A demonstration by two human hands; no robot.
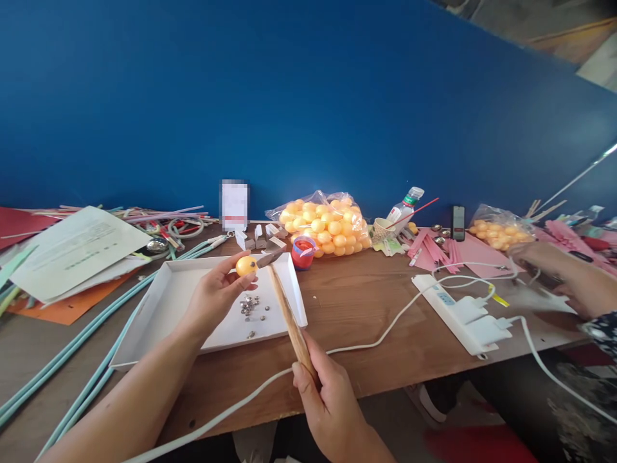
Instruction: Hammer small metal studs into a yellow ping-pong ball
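My left hand [219,292] pinches an orange ping-pong ball [245,267] over a shallow white tray [178,273]. A small dark spot or stud shows on the ball's right side. My right hand [328,399] is wrapped round the wooden handle of a hammer [288,315]. Its dark metal head [270,256] is right beside the ball; whether the two touch I cannot tell. Several small shiny metal pieces [248,305] lie loose in the tray below my left hand.
A clear bag of orange balls [332,225] stands behind a red-and-blue tub [303,253]. A white power strip [453,315] and its cable cross the right side. Another person's hand [540,257] is at far right. Pale blue tubes [96,308] and papers [77,251] lie left.
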